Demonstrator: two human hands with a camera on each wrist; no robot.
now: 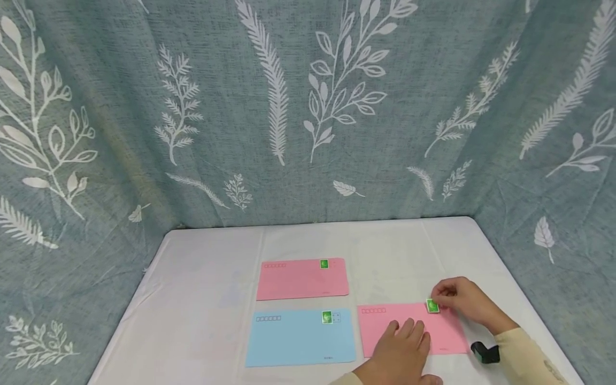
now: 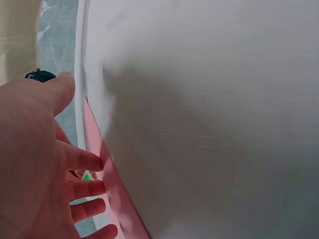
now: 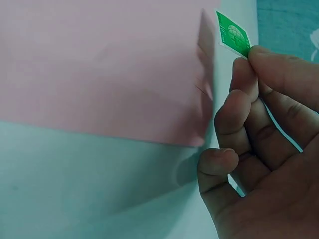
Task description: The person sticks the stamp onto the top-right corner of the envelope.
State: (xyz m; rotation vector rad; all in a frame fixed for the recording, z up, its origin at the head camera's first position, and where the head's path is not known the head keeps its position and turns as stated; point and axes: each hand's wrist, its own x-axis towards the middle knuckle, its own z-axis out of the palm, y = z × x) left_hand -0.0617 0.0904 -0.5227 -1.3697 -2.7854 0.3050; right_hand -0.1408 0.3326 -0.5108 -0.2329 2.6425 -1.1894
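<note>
Green stamp [image 1: 432, 306]: pinched in right hand [image 1: 461, 302] grip at top-right corner of pink envelope [image 1: 385, 326], near desk's right edge; left hand [image 1: 401, 350] flat, fingers straight, pressing envelope's lower middle.

Three envelopes, three stamps, two hands, one table

Two pink envelopes [image 1: 302, 278] [image 1: 385, 326] and one blue envelope [image 1: 300, 337] lie on the one table [image 1: 207, 283]; three green stamps [image 1: 324, 263] [image 1: 326, 317] [image 1: 432, 306] show, one per envelope, and two hands [image 1: 403, 347] [image 1: 462, 299] are in view.
</note>
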